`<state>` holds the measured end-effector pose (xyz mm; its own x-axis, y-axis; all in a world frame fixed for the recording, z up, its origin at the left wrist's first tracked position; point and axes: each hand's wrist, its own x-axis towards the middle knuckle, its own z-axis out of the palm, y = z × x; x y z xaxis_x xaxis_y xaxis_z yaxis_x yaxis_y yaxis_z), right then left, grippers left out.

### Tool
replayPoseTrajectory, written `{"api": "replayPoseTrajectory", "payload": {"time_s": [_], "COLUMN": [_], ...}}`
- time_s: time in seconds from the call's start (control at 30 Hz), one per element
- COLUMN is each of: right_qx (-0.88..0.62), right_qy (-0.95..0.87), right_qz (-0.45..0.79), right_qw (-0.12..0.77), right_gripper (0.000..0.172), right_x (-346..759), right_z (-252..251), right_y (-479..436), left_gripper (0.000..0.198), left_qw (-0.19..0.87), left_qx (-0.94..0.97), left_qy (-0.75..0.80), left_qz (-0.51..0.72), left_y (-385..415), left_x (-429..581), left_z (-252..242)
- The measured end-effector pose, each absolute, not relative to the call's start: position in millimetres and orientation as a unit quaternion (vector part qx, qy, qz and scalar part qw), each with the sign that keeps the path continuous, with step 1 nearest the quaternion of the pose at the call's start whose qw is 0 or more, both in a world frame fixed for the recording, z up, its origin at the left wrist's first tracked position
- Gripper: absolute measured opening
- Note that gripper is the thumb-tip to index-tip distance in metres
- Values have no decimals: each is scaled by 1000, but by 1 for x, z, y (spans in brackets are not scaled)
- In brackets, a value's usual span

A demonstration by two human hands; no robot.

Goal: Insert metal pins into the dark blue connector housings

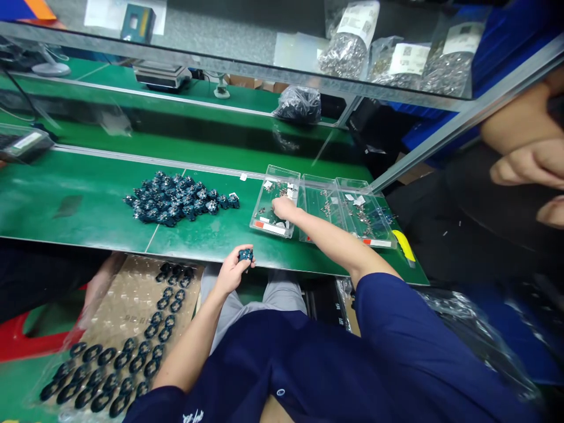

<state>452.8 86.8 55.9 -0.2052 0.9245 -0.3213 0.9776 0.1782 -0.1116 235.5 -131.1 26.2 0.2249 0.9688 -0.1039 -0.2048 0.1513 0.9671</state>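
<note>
One blue part [245, 255] in left fingers [245, 265], right fingers [277, 203] over tray [282, 173]

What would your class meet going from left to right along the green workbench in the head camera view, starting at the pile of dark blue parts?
Pile of dark blue parts → first clear plastic tray → second clear plastic tray → third clear plastic tray → yellow-handled tool

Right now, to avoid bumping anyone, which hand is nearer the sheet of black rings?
Left. The left hand is just off the top right of the sheet; the right hand is farther, reaching into a clear tray.
</note>
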Motion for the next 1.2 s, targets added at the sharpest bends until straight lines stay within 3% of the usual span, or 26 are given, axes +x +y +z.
{"api": "replayPoseTrajectory", "payload": {"time_s": [0.3,0.5,0.7,0.77,0.97,1.2], "right_qx": [624,412,265,275,359,394], "right_qy": [719,771,827,796,605,710], "right_qz": [-272,-307,-252,-291,-477,-357], "right_qw": [-142,-377,-428,-453,-526,-462], "right_gripper": [27,14,10,8,29,23], "right_x": [457,445,431,428,416,424], "right_z": [84,97,107,103,75,84], "right_y": [42,-43,-91,-96,-105,-103], "left_gripper": [48,49,53,54,50,40], "left_qw": [614,530,560,550,444,327], "left_qx": [422,401,363,356,388,490], "left_qy": [414,421,409,407,424,469], "left_qz": [523,617,623,637,688,658], "left_y": [-125,-111,-119,-123,-131,-138], "left_x": [235,253,269,269,267,272], "left_z": [34,62,73,72,71,72]}}
